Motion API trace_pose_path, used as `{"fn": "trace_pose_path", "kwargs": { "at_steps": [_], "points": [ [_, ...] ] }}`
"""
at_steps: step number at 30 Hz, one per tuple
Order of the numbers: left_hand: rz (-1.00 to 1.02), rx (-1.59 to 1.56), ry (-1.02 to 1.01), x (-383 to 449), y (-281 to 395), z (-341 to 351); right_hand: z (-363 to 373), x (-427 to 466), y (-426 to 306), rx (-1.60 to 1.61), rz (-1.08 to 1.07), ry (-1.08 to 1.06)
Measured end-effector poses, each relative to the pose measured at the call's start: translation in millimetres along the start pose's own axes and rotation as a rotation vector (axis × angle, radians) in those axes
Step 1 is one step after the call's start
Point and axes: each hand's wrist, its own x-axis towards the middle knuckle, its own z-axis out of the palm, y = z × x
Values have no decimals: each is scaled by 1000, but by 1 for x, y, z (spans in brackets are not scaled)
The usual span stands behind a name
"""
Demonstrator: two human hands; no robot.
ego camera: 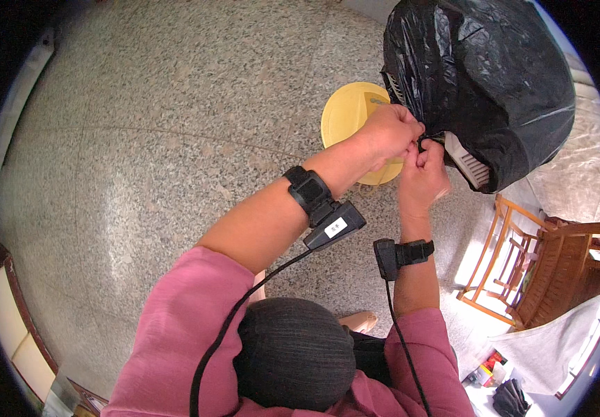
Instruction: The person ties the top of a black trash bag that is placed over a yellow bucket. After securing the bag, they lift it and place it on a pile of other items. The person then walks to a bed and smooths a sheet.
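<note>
A black plastic bag [492, 88] covers a bulky object that looks like a standing fan. At the bag's opening, a light vented housing [469, 162] and a bit of wire grille [395, 87] show. Below it, a round yellow base [342, 117] rests on the floor. My left hand [392, 130] pinches the gathered edge of the bag above the base. Close against it, my right hand [426, 169] grips the same gathered edge beside the housing. The fingers partly hide what lies between them, so any tie or knot there cannot be made out.
Speckled stone-tile floor [175, 104] spreads to the left. A wooden chair [534, 266] stands at the right, near a pale cloth cover [576, 151]. Black cables [222, 333] run from the straps on both my wrists. A dark folded umbrella-like item [510, 399] lies at lower right.
</note>
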Motion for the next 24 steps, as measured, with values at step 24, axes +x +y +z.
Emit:
{"fn": "trace_pose_path", "kwargs": {
  "at_steps": [24],
  "points": [
    [240, 525, 253, 8, -9, 7, 4, 7, -6, 7, -23, 131]
  ]
}}
